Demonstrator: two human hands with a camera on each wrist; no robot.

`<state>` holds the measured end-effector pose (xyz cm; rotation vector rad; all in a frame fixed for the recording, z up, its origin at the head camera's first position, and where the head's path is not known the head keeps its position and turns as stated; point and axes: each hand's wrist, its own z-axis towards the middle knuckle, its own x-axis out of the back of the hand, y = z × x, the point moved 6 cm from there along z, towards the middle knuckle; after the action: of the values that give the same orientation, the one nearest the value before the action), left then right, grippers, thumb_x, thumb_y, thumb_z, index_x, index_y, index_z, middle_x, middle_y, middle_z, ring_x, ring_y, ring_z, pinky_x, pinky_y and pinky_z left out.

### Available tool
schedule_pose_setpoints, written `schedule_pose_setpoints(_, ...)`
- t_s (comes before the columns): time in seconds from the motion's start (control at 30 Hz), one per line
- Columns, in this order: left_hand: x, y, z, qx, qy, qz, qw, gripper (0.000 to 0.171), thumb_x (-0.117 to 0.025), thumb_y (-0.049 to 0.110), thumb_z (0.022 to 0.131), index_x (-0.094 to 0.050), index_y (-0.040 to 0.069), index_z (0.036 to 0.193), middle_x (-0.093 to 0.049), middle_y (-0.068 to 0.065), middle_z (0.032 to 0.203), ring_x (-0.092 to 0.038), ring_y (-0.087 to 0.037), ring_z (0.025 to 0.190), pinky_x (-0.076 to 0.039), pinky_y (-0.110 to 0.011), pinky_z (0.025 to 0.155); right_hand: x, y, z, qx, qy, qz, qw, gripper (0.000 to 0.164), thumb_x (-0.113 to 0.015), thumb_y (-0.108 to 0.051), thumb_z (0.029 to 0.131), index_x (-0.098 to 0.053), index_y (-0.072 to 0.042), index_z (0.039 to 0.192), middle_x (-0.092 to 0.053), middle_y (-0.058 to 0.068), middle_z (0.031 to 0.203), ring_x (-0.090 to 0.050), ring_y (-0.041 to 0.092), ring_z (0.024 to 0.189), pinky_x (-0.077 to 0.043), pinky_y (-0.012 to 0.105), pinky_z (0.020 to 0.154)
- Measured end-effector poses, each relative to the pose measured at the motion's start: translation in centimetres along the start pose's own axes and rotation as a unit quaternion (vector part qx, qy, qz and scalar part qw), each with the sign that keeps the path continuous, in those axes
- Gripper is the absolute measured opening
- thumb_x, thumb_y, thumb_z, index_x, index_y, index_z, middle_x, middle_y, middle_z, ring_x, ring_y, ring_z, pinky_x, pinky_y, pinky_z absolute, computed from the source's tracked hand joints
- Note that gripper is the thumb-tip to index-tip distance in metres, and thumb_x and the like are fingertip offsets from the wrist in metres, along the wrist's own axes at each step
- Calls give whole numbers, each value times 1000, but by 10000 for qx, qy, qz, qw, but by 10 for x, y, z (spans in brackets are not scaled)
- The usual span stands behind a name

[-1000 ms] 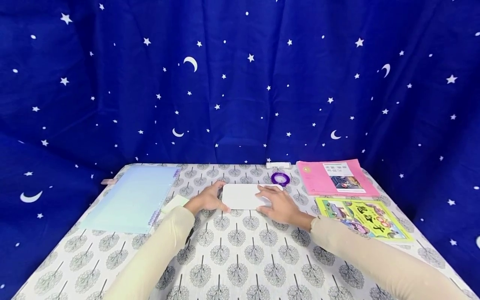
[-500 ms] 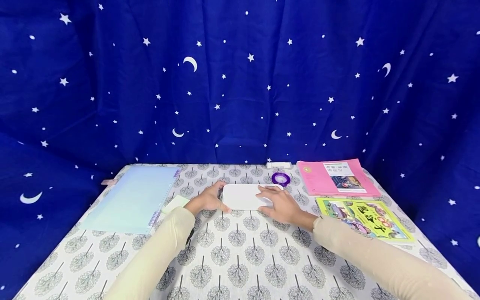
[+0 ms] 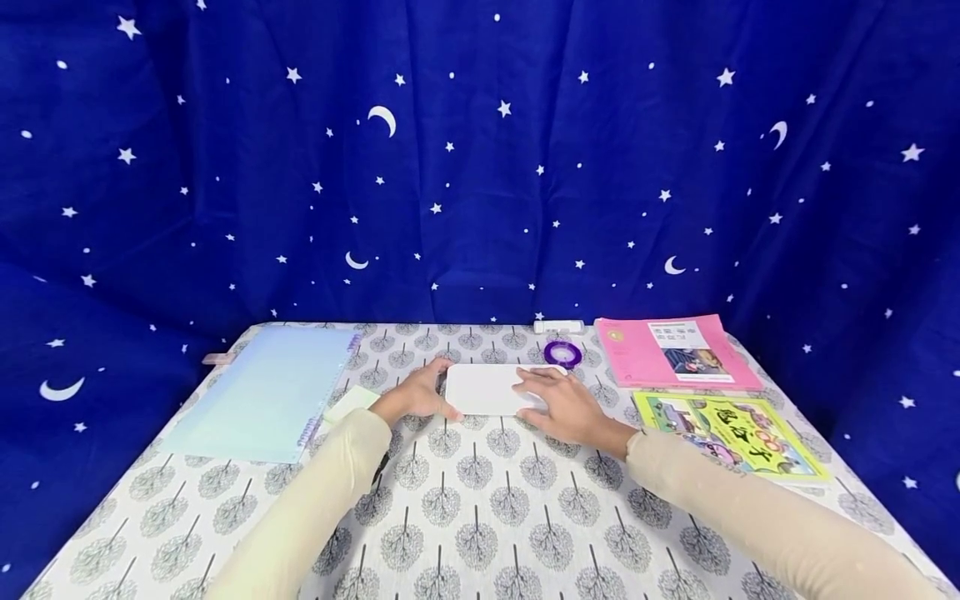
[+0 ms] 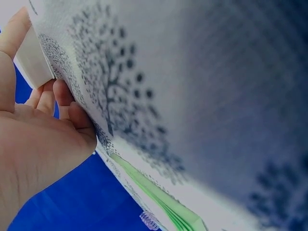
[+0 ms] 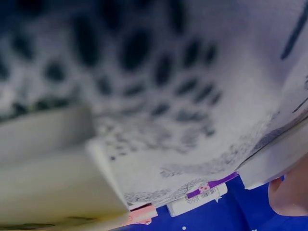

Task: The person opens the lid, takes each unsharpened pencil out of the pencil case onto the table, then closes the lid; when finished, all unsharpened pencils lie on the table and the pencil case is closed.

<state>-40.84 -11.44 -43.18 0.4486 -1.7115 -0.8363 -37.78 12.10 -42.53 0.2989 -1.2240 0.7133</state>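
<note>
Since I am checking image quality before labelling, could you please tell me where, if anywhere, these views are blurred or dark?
Head view: bright, fairly even light, with the white box clear-edged; left wrist view: the tablecloth blurs toward the right and darkens at upper right; right wrist view: the book at lower left is blurred, while the white tube looks sharper.

Head view: bright, even; we note soft shadow beside the left sleeve (image 3: 318,492). Left wrist: tablecloth (image 4: 216,86) blurred, dim at upper right. Right wrist: foreground book (image 5: 53,180) out of focus.
</note>
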Motion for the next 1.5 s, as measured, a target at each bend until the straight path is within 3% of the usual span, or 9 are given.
schedule_pose_setpoints(0.33, -2, 0, 2, -82, 36, 160, 9998, 106, -94, 20, 61, -37, 12, 150, -50, -13, 143, -43, -35, 134, -29, -60, 113, 1, 0, -1, -33, 52, 17, 10000, 44, -63, -44, 93, -65, -19, 129, -52, 2, 146, -50, 31, 132, -41, 57, 106)
schedule_pose_setpoints(0.6, -1, 0, 2, -66, 107, -70, 9999, 105, -94, 17, 60, -39, 12, 148, -51, -12, 142, -43, -35, 134, -28, -59, 114, 7, 1, 5, -215, -216, 602, 9977, 43, -66, -41, 93, -66, -16, 128, -49, 5, 149, -44, 36, 136, -29, 64, 112)
schedule_pose_setpoints(0.77, -2, -4, 4, -55, 134, -81, 9999, 107, -95, 20, 60, -37, 11, 149, -49, -13, 145, -41, -35, 136, -27, -59, 115, 10, 4, 6, -384, -322, 915, 9945, 41, -67, -38, 93, -67, -14, 127, -50, 3, 148, -44, 33, 136, -27, 63, 113)
schedule_pose_setpoints(1.03, -1, -4, 5, -45, 210, 227, 9995, 105, -95, 25, 59, -35, 10, 145, -46, -15, 145, -45, -35, 131, -34, -55, 113, 27, 15, 1, -579, 285, 1529, 9861, 34, -76, -27, 87, -69, -10, 116, -61, 9, 135, -51, 34, 128, -32, 62, 111)
schedule_pose_setpoints(1.17, 2, -3, 4, -1, 208, 261, 9994, 103, -95, 27, 60, -35, 10, 141, -50, -17, 139, -50, -34, 124, -39, -53, 109, 36, 25, -1, -775, 636, 1722, 9799, 27, -80, -24, 83, -67, -10, 102, -62, 12, 128, -51, 35, 122, -36, 60, 108)
schedule_pose_setpoints(1.27, 2, -2, 3, 38, 153, 242, 9996, 97, -94, 28, 62, -37, 12, 138, -52, -17, 132, -54, -33, 116, -44, -52, 104, 42, 32, -4, -1027, 864, 1562, 9786, 28, -81, -29, 83, -60, -11, 89, -62, 10, 110, -55, 29, 105, -46, 49, 96)
schedule_pose_setpoints(1.33, 2, -2, 2, 53, 118, 262, 9996, 95, -94, 29, 63, -37, 12, 137, -52, -16, 131, -55, -32, 113, -47, -52, 101, 44, 36, -7, -1271, 938, 1362, 9780, 33, -80, -36, 83, -55, -13, 83, -60, 5, 95, -55, 23, 87, -52, 38, 78)
schedule_pose_setpoints(1.4, 0, -3, 1, 81, 73, 293, 9995, 95, -93, 31, 63, -37, 13, 138, -51, -16, 132, -55, -31, 113, -48, -51, 100, 44, 39, -10, -1494, 956, 1222, 9765, 39, -79, -43, 83, -53, -14, 79, -55, 1, 81, -48, 16, 68, -46, 28, 57)
schedule_pose_setpoints(1.5, -2, -3, 1, 69, 50, 250, 9997, 98, -93, 32, 63, -35, 12, 140, -49, -18, 138, -54, -33, 118, -46, -52, 103, 44, 42, -15, -1708, 901, 1102, 9750, 42, -76, -50, 83, -53, -15, 76, -51, -3, 66, -38, 9, 51, -32, 20, 39)
